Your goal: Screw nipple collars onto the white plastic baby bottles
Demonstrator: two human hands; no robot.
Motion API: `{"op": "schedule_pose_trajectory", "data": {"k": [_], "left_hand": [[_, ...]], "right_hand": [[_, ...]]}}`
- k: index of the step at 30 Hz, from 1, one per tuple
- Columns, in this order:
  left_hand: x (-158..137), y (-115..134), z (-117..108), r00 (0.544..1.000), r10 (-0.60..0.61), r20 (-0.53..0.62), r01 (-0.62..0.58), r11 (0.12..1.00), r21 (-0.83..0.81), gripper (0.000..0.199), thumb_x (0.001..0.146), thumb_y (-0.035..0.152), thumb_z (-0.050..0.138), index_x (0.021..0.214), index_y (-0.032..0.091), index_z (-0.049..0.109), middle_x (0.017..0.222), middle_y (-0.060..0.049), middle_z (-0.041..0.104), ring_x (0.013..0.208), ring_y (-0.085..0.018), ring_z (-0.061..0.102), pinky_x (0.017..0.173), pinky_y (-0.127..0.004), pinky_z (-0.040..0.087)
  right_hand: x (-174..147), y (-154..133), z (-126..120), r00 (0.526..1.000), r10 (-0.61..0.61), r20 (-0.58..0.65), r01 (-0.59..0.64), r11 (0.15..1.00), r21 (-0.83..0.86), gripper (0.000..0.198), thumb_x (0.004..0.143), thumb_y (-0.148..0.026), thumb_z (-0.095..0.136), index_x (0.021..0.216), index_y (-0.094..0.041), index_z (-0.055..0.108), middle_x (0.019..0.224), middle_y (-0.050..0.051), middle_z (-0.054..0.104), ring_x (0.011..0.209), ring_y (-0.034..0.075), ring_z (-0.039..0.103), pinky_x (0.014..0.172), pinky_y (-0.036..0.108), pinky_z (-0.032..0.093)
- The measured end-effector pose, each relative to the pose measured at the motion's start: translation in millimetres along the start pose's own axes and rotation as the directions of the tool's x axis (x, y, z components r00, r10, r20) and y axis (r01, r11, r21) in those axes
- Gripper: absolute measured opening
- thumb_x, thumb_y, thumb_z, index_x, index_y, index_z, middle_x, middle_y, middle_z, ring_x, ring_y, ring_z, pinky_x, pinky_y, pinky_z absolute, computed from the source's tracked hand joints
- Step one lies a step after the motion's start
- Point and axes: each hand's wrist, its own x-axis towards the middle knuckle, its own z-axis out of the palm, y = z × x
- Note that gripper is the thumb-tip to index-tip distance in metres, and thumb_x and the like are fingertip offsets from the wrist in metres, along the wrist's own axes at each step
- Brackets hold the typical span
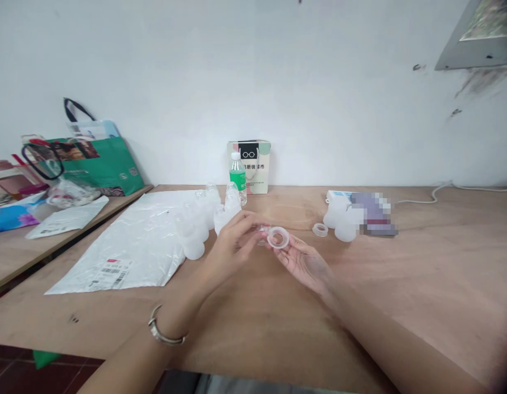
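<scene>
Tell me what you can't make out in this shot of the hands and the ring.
- Small clear piece beside the ring, head view: the left hand fingers cover it, so its shape is unclear.
- Purple thing on the table, head view: blurred into blocks.
- Label on the plastic bag: print too small.
- Right hand: its grip on the ring is partly hidden by the fingers.

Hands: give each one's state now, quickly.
Left hand: fingers closed on a small clear plastic piece.
Right hand: pinching a translucent white ring.
</scene>
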Motion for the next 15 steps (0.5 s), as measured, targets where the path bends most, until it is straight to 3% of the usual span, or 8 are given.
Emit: {"op": "schedule_pose_trajectory", "data": {"k": [3,6,9,12,15], "left_hand": [[-1.3,-8.8,22.3,0.99,-0.002,-0.143,-0.014,0.993,-0.115,0.011,0.084,0.018,0.057,0.094,0.019,0.062,0.097,-0.006,0.064,0.096,-0.017,0.059,0.086,-0.033,0.049],[-9.5,-19.7,34.6,0.976,0.064,-0.208,-0.075,0.996,-0.047,0.01,0.081,0.017,0.061,0.09,0.02,0.064,0.097,-0.006,0.067,0.095,-0.018,0.061,0.092,-0.038,0.047],[-16.1,-26.5,37.7,0.963,0.124,-0.241,-0.116,0.992,0.045,0.012,0.079,0.016,0.062,0.09,0.02,0.065,0.097,-0.006,0.068,0.094,-0.018,0.063,0.096,-0.043,0.043],[-19.9,-28.9,37.9,0.952,0.125,-0.281,-0.119,0.992,0.037,0.013,0.079,0.014,0.062,0.09,0.02,0.065,0.096,-0.005,0.068,0.094,-0.018,0.064,0.094,-0.042,0.046],[-22.4,-28.7,38.2,0.906,0.2,-0.374,-0.196,0.979,0.05,0.019,0.078,0.01,0.063,0.094,0.021,0.064,0.101,-0.005,0.066,0.098,-0.017,0.062,0.096,-0.042,0.045]], "right_hand": [[-2.4,4.7,2.2,1.0,0.013,0.006,-0.013,0.998,0.063,0.018,0.082,-0.017,0.054,0.099,-0.017,0.063,0.098,0.004,0.069,0.091,0.013,0.066,0.084,0.022,0.051],[-4.1,9.1,5.1,1.0,0.014,0.018,-0.016,0.993,0.118,0.017,0.083,-0.015,0.053,0.096,-0.017,0.063,0.096,0.003,0.069,0.09,0.011,0.065,0.085,0.022,0.05],[-5.1,11.3,6.6,1.0,0.022,0.02,-0.025,0.99,0.141,0.013,0.082,-0.014,0.054,0.091,-0.018,0.063,0.096,0.003,0.069,0.09,0.011,0.065,0.084,0.021,0.051],[-5.6,11.7,6.2,0.999,0.033,0.001,-0.032,0.987,0.156,0.013,0.083,-0.015,0.054,0.092,-0.018,0.062,0.097,0.002,0.069,0.089,0.01,0.065,0.081,0.02,0.052],[-5.9,12.4,5.2,0.999,0.041,0.015,-0.043,0.988,0.149,0.017,0.083,-0.017,0.054,0.099,-0.016,0.062,0.098,0.003,0.07,0.091,0.011,0.065,0.082,0.02,0.052]]}}
